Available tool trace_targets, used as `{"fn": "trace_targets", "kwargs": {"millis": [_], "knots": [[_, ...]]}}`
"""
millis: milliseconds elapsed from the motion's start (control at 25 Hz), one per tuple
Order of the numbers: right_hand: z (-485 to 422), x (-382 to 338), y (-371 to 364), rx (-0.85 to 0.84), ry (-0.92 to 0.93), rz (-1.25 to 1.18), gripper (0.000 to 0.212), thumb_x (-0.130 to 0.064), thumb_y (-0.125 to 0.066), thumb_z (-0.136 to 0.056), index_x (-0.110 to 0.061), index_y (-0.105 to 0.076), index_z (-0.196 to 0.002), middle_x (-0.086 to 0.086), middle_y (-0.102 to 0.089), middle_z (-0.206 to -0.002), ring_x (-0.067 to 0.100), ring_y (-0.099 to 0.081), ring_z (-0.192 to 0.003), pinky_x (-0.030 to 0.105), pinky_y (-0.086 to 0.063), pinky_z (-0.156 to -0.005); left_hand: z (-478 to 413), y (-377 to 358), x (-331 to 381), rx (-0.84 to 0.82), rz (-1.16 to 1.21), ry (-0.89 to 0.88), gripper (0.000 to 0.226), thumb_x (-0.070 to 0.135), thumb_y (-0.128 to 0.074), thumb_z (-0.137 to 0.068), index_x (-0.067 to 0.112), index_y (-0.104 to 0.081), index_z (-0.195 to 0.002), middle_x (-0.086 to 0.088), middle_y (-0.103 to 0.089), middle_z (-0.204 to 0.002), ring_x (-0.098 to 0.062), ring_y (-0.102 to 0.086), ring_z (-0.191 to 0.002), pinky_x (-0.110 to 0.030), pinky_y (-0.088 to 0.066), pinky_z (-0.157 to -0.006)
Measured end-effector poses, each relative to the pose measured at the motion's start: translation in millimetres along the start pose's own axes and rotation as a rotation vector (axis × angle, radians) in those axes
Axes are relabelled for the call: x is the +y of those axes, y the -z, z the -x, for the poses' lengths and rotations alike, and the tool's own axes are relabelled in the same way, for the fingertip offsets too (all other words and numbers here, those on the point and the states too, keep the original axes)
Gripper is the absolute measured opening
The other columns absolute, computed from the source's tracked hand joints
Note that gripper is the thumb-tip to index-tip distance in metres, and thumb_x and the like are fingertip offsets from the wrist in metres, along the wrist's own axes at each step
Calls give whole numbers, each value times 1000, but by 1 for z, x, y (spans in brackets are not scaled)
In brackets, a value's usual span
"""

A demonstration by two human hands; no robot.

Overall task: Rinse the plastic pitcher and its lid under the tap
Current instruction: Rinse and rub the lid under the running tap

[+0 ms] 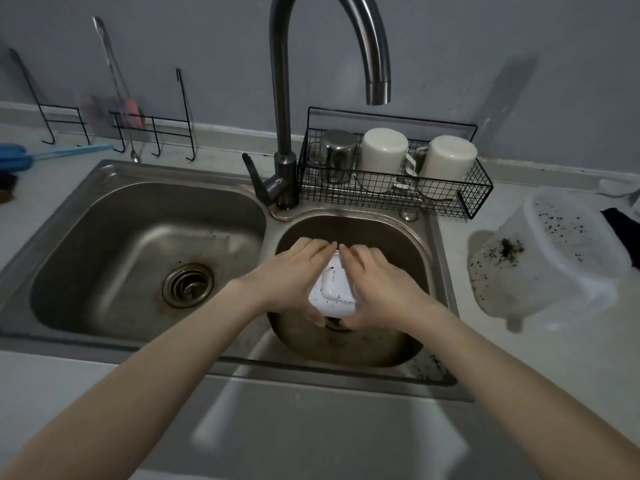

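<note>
- L hand [294, 271] & R hand [377, 282] both grip the white lid [334, 289]: fingers curled over its far edge, thumbs at the near edge, fingertips nearly meeting on top.
- Lid has dark specks on it. I hold it over the small R basin [381, 230], below & in front of the tap [282, 98] spout.
- Pitcher [554, 258] lies on its side on the counter [519, 358] R of the sink, well apart from my hands, w/ dark specks inside.
- Wire basket [478, 199] behind the basin holds a steel cup [337, 154] & 2 white cups [382, 154], upside down.
</note>
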State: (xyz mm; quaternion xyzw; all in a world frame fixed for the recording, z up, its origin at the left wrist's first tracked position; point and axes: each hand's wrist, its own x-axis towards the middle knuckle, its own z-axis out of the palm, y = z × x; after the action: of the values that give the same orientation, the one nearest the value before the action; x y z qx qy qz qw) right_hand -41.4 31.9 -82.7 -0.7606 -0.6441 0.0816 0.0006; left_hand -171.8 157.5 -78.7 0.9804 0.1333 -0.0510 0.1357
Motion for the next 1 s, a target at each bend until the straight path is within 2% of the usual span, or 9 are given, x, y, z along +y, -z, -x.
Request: {"fn": "trace_targets", "kwargs": {"millis": [80, 120, 160, 240, 320, 520, 720, 1000], "knots": [[-1, 3, -9, -38, -33, -17, 109, -55, -67, -63, -12, -8, -144, 6, -24, -141, 24, -26, -126, 34, -42, -92, -9, 13, -19, -56, 60, 58, 109, 63, -68, -62, 17, -14, -146, 3, -17, -152, -13, -10, -138, -30, -19, -111], [-2, 5, -13, -55, -50, -17, 108, -55, -67, -63, -12, -10, -144, 7, -24, -142, 25, -26, -126, 34, -42, -92, -16, 21, -33, -16, 40, 97, 101, 64, -62, -67, 17, -19, -145, 1, -20, -152, -15, -14, -139, -35, -20, -112], [-2, 7, -16, -68, -69, -14, 107, -55, -67, -64, -12, -10, -143, 7, -24, -142, 25, -26, -126, 34, -43, -91, -22, 29, -46, 51, -42, 129, 88, 59, -58, -74, 15, -25, -143, -4, -27, -151, -19, -20, -139, -39, -21, -113], [-5, 10, -21, -81, -121, -20, 106, -56, -67, -63, -12, -11, -143, 7, -25, -141, 26, -28, -125, 35, -44, -88, -36, 41, -72, 128, -372, 169, 61, 34, -55, -86, 8, -35, -138, -11, -39, -144, -24, -30, -135, -40, -14, -115], [-6, 11, -25, -86, -167, -34, 106, -56, -66, -62, -12, -12, -142, 7, -26, -140, 26, -30, -124, 35, -45, -85, -49, 46, -91, 88, -650, 233, 50, 16, -48, -87, 5, -37, -135, -14, -42, -139, -27, -30, -134, -41, -6, -116], [-2, 15, -29, -88, -207, -19, 107, -59, -65, -61, -13, -12, -142, 6, -28, -138, 25, -32, -120, 33, -48, -78, -73, 54, -107, -59, -1012, 368, 40, 30, -48, -88, 16, -51, -125, -8, -51, -132, -27, -36, -131, -50, -2, -115], [2, 16, -34, -97, -239, -40, 107, -61, -64, -62, -14, -11, -142, 5, -27, -137, 24, -32, -119, 32, -48, -75, -88, 52, -111, -99, -993, 365, 21, 25, -51, -90, 21, -60, -107, 0, -64, -115, -22, -50, -116, -39, -22, -110], [2, 11, -37, -77, -289, -51, 108, -63, -64, -63, -14, -11, -143, 4, -28, -136, 22, -33, -117, 30, -45, -73, -88, 44, -112, -34, -959, 385, 15, 16, -51, -87, 20, -61, -97, 3, -67, -103, -20, -55, -106, -33, -24, -106]]}}
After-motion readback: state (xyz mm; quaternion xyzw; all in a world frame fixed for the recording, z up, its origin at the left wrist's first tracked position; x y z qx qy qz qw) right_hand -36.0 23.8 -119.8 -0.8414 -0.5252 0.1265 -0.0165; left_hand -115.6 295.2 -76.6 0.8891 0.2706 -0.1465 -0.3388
